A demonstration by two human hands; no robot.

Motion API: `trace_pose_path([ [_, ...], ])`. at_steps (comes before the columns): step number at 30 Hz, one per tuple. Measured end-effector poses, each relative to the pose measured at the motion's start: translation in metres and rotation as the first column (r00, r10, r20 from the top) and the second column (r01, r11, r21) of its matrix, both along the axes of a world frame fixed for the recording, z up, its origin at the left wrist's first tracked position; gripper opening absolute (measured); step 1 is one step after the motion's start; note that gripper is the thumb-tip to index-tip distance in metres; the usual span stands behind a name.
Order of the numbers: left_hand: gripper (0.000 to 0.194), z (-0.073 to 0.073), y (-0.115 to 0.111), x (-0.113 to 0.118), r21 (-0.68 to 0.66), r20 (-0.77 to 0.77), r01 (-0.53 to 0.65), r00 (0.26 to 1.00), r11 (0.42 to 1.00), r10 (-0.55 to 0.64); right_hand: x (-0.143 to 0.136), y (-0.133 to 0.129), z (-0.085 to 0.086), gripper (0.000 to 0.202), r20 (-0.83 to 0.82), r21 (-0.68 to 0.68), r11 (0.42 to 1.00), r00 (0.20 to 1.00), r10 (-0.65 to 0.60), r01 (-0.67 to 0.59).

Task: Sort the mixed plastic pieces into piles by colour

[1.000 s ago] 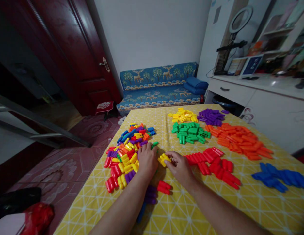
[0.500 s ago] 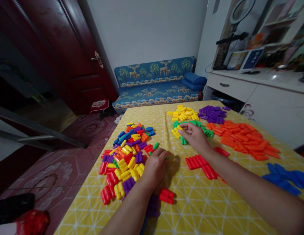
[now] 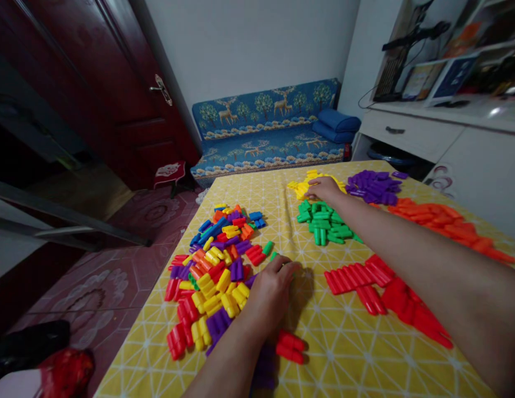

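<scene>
My left hand (image 3: 274,290) rests at the right side of a mixed pile of coloured plastic pieces (image 3: 216,265), fingers bent down; what is under them is hidden. My right hand (image 3: 323,189) reaches across to the yellow pile (image 3: 301,189), its fingers pressed together at the yellow pieces; whether one is gripped is unclear. Just nearer lies the green pile (image 3: 321,221). The purple pile (image 3: 373,186) is to its right, and the orange pile (image 3: 443,221) lies beyond my right forearm. Red pieces (image 3: 348,278) lie below that forearm.
A yellow patterned cloth covers the table (image 3: 344,354). Two joined red pieces (image 3: 291,346) lie near my left wrist. Behind the table stand a blue sofa (image 3: 265,138) and a red stool (image 3: 170,172). A white cabinet (image 3: 410,135) is at the right.
My right hand has moved from the green pile, where it held yellow pieces, to the yellow pile. My left hand stays by the mixed pile. The view has shifted slightly.
</scene>
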State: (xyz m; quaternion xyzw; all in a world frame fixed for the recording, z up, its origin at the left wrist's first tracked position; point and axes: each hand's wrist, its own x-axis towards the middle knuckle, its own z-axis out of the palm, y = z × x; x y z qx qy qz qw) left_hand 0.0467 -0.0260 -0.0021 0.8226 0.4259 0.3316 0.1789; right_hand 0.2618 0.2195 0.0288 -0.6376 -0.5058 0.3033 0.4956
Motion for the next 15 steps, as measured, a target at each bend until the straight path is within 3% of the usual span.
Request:
trace_pose_path([
  [5,0.031,0.004,-0.003,0.000,-0.015,0.020,0.017,1.000,1.000,-0.017,-0.025,-0.039,0.011,0.024,0.086,0.139,0.983,0.991,0.106,-0.117],
  [7,0.031,0.009,-0.007,0.000,0.000,0.060,0.037,0.998,0.999,-0.037,-0.045,-0.069,0.011,0.022,0.138,0.131,0.946,0.950,0.279,-0.297],
  [8,0.030,0.012,-0.009,0.000,0.025,0.099,0.031,0.995,0.999,-0.034,-0.054,-0.085,0.010,0.024,0.190,0.119,0.898,0.898,0.398,-0.423],
  [10,0.029,0.019,-0.012,-0.001,0.108,0.207,-0.032,0.978,0.994,0.009,-0.071,-0.118,0.004,0.035,0.352,0.088,0.715,0.693,0.629,-0.694],
  [12,0.025,0.024,-0.013,-0.002,0.196,0.314,-0.139,0.947,0.971,0.072,-0.083,-0.147,-0.004,0.047,0.491,0.050,0.545,0.496,0.716,-0.837],
  [13,0.023,0.026,-0.013,-0.003,0.227,0.351,-0.185,0.931,0.956,0.097,-0.087,-0.161,-0.008,0.050,0.525,0.039,0.535,0.472,0.708,-0.844],
  [15,0.021,0.027,-0.013,-0.004,0.254,0.385,-0.241,0.914,0.937,0.131,-0.092,-0.183,-0.018,0.042,0.541,0.019,0.625,0.534,0.650,-0.780],
])
